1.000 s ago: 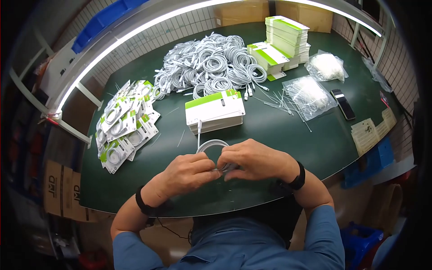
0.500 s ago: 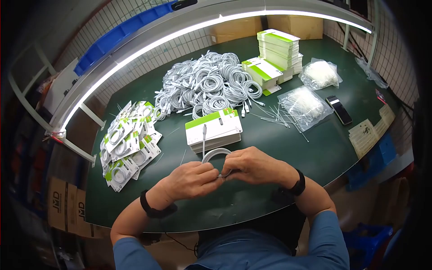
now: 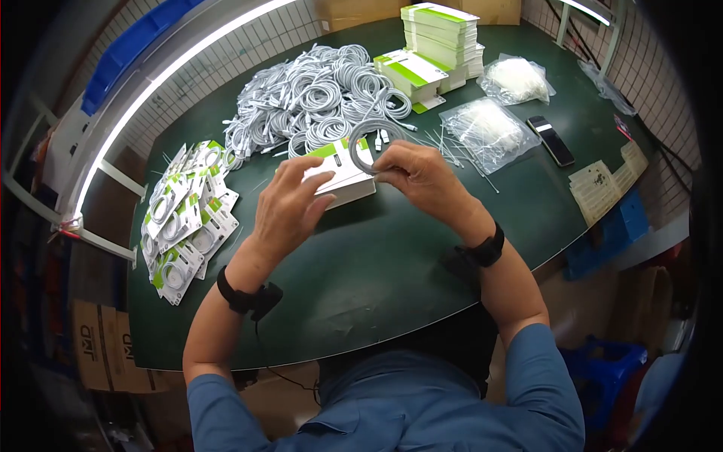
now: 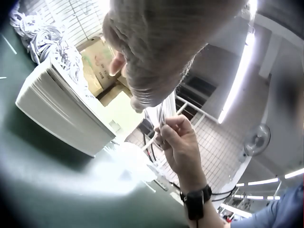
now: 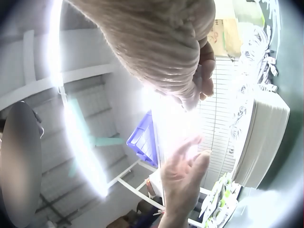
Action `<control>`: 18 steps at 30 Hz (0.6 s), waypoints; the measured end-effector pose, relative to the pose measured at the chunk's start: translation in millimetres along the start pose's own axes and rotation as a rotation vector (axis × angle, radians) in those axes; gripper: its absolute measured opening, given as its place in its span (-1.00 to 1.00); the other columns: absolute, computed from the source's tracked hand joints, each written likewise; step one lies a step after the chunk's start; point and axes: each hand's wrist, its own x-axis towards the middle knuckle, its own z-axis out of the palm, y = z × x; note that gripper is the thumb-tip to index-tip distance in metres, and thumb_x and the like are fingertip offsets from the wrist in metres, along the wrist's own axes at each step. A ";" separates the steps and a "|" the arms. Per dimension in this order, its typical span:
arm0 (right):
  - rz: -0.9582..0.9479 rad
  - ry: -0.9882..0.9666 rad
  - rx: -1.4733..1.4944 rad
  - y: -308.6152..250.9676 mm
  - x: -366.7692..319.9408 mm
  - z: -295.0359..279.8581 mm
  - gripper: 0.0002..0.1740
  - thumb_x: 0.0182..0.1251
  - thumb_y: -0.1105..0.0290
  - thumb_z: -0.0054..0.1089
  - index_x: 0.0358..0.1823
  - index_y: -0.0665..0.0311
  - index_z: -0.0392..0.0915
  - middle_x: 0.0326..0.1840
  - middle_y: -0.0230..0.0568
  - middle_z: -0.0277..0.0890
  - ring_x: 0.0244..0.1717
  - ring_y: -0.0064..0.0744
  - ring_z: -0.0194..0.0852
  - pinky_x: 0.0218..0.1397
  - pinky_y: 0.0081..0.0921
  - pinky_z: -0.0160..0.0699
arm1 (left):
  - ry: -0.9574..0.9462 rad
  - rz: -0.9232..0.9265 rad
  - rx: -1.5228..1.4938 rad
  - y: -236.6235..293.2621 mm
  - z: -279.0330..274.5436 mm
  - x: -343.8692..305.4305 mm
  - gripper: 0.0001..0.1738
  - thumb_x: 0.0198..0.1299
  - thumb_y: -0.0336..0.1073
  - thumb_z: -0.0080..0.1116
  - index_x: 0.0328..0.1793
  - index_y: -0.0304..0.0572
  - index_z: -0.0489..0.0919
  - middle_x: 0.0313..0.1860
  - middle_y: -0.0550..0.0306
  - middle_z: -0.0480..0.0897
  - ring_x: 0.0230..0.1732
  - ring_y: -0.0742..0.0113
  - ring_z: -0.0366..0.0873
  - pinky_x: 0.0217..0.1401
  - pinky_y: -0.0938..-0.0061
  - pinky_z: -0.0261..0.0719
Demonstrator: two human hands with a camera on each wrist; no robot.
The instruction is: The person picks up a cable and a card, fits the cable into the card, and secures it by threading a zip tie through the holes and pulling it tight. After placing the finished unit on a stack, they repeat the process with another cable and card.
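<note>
A coiled white-grey cable (image 3: 355, 149) is pinched between the thumb and fingers of my right hand (image 3: 424, 177), lifted in front of the card stack. My left hand (image 3: 286, 202) is raised to the left of it, holding nothing, with thumb and fingers spread apart. Below and behind both hands sits a stack of white cards with green edges (image 3: 348, 191). The left wrist view shows the right hand (image 4: 178, 145) gripping the looped cable (image 4: 163, 110). In the right wrist view, bright glare covers the space between the hands.
A large heap of coiled cables (image 3: 316, 98) lies at the back. On the left are carded cables (image 3: 177, 226). Taller card stacks (image 3: 440, 38), bags of white ties (image 3: 489, 132), loose ties and a phone (image 3: 550, 141) occupy the right side.
Both hands were together on the coil near the table's front. Now the left hand has let go and moved left, while the right hand has raised the coil up and away.
</note>
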 end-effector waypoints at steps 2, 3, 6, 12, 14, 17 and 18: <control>0.072 0.026 0.049 4.2 -0.3 -3.3 -0.85 0.25 0.57 0.46 -0.20 0.31 0.66 -0.25 -0.14 0.63 -0.25 -0.18 0.64 -0.18 -0.33 0.60 | -0.108 -0.336 -0.124 -11.6 9.9 3.2 -0.37 0.08 -0.23 0.55 0.28 -0.22 0.62 0.29 -0.11 0.60 0.38 -0.08 0.52 0.40 0.10 0.55; 0.076 0.016 0.039 6.0 -0.5 -3.8 -0.86 0.26 0.57 0.46 -0.19 0.32 0.66 -0.25 -0.14 0.64 -0.25 -0.20 0.64 -0.18 -0.35 0.60 | -0.110 -0.335 -0.126 -18.0 14.4 3.9 -0.37 0.08 -0.23 0.55 0.28 -0.22 0.62 0.29 -0.11 0.60 0.38 -0.08 0.52 0.40 0.10 0.55; 0.085 0.004 0.020 9.6 -1.5 -4.3 -0.86 0.28 0.58 0.45 -0.18 0.33 0.65 -0.25 -0.14 0.64 -0.25 -0.24 0.63 -0.19 -0.38 0.59 | -0.236 -0.311 -0.075 -37.4 23.8 7.0 -0.08 0.00 -0.15 0.61 0.50 -0.23 0.46 0.32 -0.18 0.57 0.43 -0.12 0.46 0.46 0.08 0.47; 0.027 0.047 -0.135 15.2 -3.3 -0.1 -0.83 0.31 0.58 0.41 -0.12 0.32 0.60 -0.20 -0.11 0.64 -0.20 -0.11 0.66 -0.16 -0.31 0.61 | -0.500 -0.441 -0.152 -58.3 24.7 10.2 0.06 -0.06 -0.06 0.65 0.58 -0.24 0.38 0.33 -0.14 0.55 0.43 -0.09 0.47 0.52 0.15 0.42; 0.017 0.069 -0.183 16.9 -4.8 1.6 -0.82 0.32 0.58 0.40 -0.11 0.31 0.59 -0.19 -0.11 0.64 -0.19 -0.09 0.67 -0.16 -0.29 0.61 | -0.479 -0.473 -0.267 -61.7 25.9 7.2 0.04 -0.05 -0.07 0.64 0.56 -0.25 0.40 0.34 -0.14 0.54 0.43 -0.07 0.47 0.52 0.14 0.41; 0.051 0.079 -0.139 16.8 -4.6 2.6 -0.80 0.33 0.58 0.39 -0.08 0.30 0.57 -0.17 -0.10 0.64 -0.17 -0.03 0.67 -0.14 -0.26 0.62 | -0.477 -0.455 -0.285 -64.1 24.5 6.9 0.01 -0.06 -0.08 0.64 0.54 -0.25 0.43 0.35 -0.13 0.55 0.44 -0.06 0.47 0.52 0.14 0.42; 0.052 0.080 -0.134 15.9 -4.6 2.7 -0.80 0.33 0.58 0.39 -0.08 0.30 0.57 -0.17 -0.10 0.64 -0.17 -0.03 0.67 -0.14 -0.26 0.62 | -0.469 -0.448 -0.296 -64.7 24.0 6.6 0.00 -0.06 -0.08 0.64 0.53 -0.24 0.44 0.35 -0.12 0.55 0.44 -0.06 0.47 0.52 0.14 0.42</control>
